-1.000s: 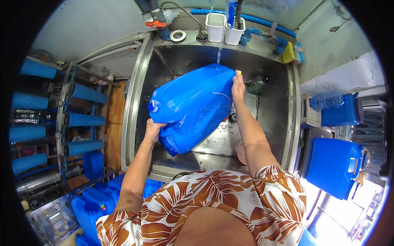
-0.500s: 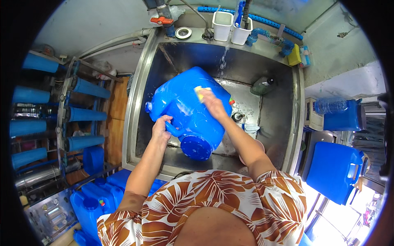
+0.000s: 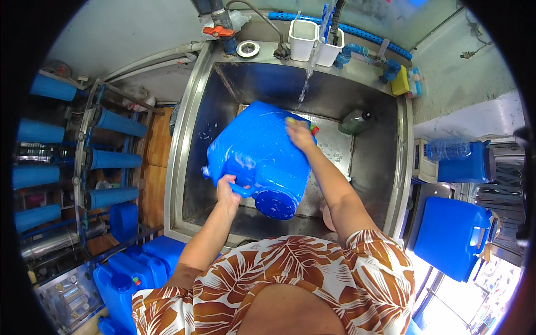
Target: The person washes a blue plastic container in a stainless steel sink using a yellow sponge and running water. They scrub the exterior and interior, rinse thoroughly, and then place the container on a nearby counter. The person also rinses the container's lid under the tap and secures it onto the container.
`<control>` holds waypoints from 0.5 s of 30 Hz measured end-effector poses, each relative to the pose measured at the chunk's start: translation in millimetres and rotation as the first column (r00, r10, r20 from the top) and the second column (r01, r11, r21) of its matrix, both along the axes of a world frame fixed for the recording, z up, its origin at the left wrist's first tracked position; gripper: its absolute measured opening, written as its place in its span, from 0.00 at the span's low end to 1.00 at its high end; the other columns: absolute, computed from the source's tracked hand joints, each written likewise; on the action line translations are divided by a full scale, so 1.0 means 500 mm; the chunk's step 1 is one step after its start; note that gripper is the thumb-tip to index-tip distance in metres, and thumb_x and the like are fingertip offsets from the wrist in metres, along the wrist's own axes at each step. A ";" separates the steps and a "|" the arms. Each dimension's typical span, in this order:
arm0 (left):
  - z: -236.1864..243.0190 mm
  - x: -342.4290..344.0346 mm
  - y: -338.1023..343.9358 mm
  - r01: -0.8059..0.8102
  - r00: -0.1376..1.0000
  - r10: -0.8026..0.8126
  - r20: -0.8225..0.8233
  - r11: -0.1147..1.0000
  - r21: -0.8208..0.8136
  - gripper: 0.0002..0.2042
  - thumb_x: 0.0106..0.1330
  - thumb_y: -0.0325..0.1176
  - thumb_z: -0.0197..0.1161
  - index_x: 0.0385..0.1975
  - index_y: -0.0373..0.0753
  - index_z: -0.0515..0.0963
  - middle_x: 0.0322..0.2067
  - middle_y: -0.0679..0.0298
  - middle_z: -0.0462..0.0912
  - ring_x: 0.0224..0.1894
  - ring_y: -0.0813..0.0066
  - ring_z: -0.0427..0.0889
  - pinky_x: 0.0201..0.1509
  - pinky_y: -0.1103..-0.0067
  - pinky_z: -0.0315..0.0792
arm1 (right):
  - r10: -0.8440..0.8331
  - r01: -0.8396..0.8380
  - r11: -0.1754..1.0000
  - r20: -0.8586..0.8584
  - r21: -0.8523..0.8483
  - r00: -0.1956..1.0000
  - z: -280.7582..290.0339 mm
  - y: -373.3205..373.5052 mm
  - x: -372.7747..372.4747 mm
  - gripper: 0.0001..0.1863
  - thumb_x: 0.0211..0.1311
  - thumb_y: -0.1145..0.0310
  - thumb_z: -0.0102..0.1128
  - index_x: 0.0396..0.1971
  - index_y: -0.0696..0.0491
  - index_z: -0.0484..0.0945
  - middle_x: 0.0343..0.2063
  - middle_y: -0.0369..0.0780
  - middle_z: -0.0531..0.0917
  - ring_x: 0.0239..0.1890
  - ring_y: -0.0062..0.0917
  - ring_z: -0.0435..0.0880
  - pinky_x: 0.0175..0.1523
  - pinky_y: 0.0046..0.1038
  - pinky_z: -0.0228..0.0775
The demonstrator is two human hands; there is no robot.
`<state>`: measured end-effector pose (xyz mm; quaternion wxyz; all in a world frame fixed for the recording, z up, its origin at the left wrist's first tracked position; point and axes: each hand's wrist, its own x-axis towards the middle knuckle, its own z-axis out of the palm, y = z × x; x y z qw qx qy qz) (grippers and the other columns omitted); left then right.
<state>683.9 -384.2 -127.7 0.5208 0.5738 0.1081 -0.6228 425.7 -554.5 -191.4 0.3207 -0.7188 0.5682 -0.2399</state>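
A large blue water jug (image 3: 259, 151), wet and streaked with suds, lies tilted inside the metal sink (image 3: 332, 92), its round dark-blue cap toward me. My left hand (image 3: 226, 192) is closed around the jug's handle. On the jug's upper right side, my right hand (image 3: 300, 135) presses a yellow sponge (image 3: 290, 120), mostly hidden under the fingers. A small red and green fitting (image 3: 315, 130) sticks out beside that hand. Water (image 3: 305, 89) runs down into the sink behind the jug.
A dark green bottle (image 3: 355, 123) stands in the sink's far right corner, and a pink bowl (image 3: 325, 216) sits near its front. White containers (image 3: 303, 39) and a yellow sponge block (image 3: 400, 81) line the back ledge. Other blue jugs (image 3: 449, 237) stand at both sides.
The jug has shifted slightly nearer and to the right, with my left hand on its handle. My right hand and sponge have moved right, toward the jug's edge.
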 end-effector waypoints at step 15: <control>-0.294 0.001 0.074 0.304 0.943 -0.329 -0.047 0.797 0.522 0.24 0.69 0.37 0.47 0.65 0.41 0.58 0.61 0.52 0.69 0.62 0.48 0.69 0.65 0.52 0.60 | -0.209 0.176 0.947 -0.097 -0.270 0.973 -0.061 0.034 -0.029 0.15 0.55 0.74 0.58 0.44 0.52 0.83 0.49 0.48 0.78 0.56 0.47 0.71 0.60 0.41 0.68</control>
